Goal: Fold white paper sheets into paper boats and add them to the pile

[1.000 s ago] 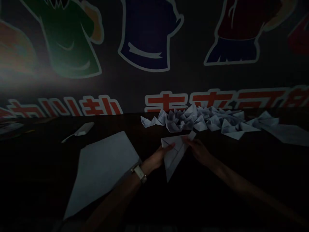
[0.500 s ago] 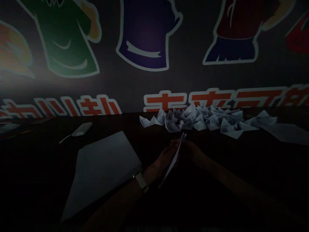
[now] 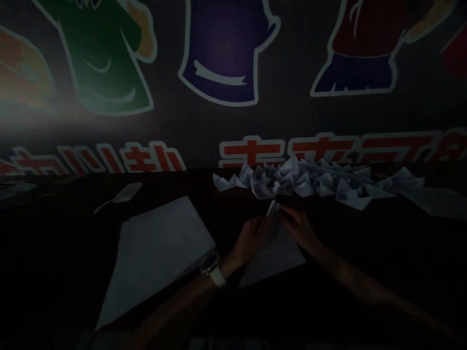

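The left hand [image 3: 251, 238] and right hand [image 3: 299, 228] both grip the folded paper [image 3: 275, 255] near its far tip, on the near side of the boats [image 3: 310, 179]. Uneven pulling could tear that tip, and dim light could hide a skewed crease.

Exposure very low. Tabletop [image 3: 397, 245] near black, its near edge sunk in shadow. Diffuse pale glare on wall mural [image 3: 166, 97] above tabletop's far left corner, fading rightward. Paper stack [image 3: 160, 253] reads dull grey; folded sheet [image 3: 279, 260] darker. Left hand [image 3: 251, 238], right hand [image 3: 301, 231] underlit, finger detail soft.
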`<state>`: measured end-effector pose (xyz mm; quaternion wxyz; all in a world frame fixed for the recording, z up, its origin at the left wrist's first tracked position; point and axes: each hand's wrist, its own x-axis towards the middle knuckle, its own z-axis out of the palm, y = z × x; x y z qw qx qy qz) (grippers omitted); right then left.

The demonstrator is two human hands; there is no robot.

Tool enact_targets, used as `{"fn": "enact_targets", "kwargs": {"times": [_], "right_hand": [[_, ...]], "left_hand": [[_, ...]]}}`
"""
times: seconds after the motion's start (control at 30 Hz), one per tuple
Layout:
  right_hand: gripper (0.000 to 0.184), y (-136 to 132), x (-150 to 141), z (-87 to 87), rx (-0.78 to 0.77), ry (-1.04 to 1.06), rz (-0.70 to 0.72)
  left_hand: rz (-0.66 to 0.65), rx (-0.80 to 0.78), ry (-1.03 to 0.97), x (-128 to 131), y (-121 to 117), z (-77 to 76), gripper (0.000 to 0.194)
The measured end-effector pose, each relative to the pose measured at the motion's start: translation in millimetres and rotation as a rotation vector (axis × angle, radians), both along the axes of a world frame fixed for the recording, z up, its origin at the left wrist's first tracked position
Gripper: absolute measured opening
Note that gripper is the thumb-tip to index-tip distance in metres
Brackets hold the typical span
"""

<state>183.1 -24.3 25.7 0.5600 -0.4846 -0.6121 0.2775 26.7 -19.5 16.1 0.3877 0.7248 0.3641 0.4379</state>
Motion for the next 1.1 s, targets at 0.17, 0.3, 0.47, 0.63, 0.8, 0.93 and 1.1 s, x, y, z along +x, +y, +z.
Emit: {"fn": "enact_targets", "kwargs": {"times": [0.17,0.3,0.47,0.63,0.8,0.93,1.1], "right_hand": [[0.025,-0.8,-0.6,-3.7,0.084,-0.079,0.065],[0.044,-11.2,-7.4,-4.5,0.148,-0.286,0.121],[0.044,-20.8,-10.2,-2.1,0.190,-0.556,0.073],[0.036,-24.3,-9.7,1.6,0.266,-0.892,0.002],[0.025,-31.4,-15.6,11.1,0.317,-1.163,-0.062],[0.022,-34.8,-21.5,17.8,0.316,-1.265,-0.125],[0.033,-35.0,-23.8,17.9,0.355,-1.170,-0.153]], "left_hand": [[0.020,0.046,0.078,-0.8,-8.0,6.4,0.029],[0.093,0.073,0.027,0.2,-8.7,3.8,0.016],[0.079,-0.010,-0.150,0.7,-6.4,3.2,0.017],[0.044,-0.026,-0.165,0.1,-9.3,7.0,0.030],[0.049,-0.040,-0.187,1.4,-8.8,7.3,0.033],[0.076,-0.104,-0.273,4.5,-0.6,1.8,0.040],[0.087,-0.125,-0.328,3.4,9.0,-2.5,0.041]]}}
